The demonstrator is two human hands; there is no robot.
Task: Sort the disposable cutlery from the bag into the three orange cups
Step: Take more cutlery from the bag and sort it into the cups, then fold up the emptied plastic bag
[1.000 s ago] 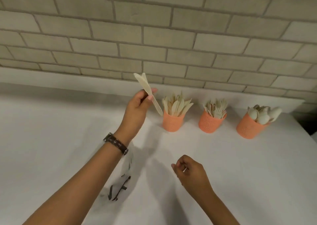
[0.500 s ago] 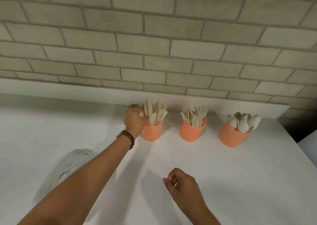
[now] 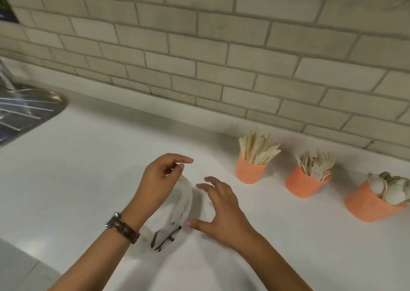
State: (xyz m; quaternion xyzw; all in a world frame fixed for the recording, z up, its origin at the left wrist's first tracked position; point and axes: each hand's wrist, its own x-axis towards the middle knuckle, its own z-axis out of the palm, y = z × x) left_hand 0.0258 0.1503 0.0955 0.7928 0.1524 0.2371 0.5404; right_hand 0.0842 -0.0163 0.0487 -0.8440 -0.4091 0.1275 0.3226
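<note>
Over the bag, left hand: the left hand (image 3: 162, 179) hung just above the upper end of the bag (image 3: 185, 199), fingers half curled, forefinger pointing out and thumb close under it; the blur hid whether they pinched the clear plastic.
Right hand: the right hand (image 3: 221, 206) was spread wide with straight fingers and held nothing; its thumb lay at the bag's lower right edge and its fingers hovered beside the bag's upper right.
Wrist: a watch (image 3: 121, 226) with a brown strap sat on the left wrist.
Bag: clear and crumpled, it lay on the table (image 3: 77, 168) between the two hands, with dark print at its near end; I could not tell what was inside.
Left cup: the left cup (image 3: 249, 170) stood upright to the right of the hands, near the wall (image 3: 199, 57), packed with knives (image 3: 258, 146).
Middle cup: the middle cup (image 3: 304, 184) stood just beside it, apart, holding forks (image 3: 315, 164).
Right cup: the right cup (image 3: 366, 204) stood nearest the frame's right edge, filled with spoons (image 3: 390, 186).
Row: the three orange cups ran in a slanting line, well apart from the bag.
Far left: a metal sink (image 3: 55, 99) met the table's edge, with blurred clear plastic over it.
Backdrop: pale brick wall behind the table.
</note>
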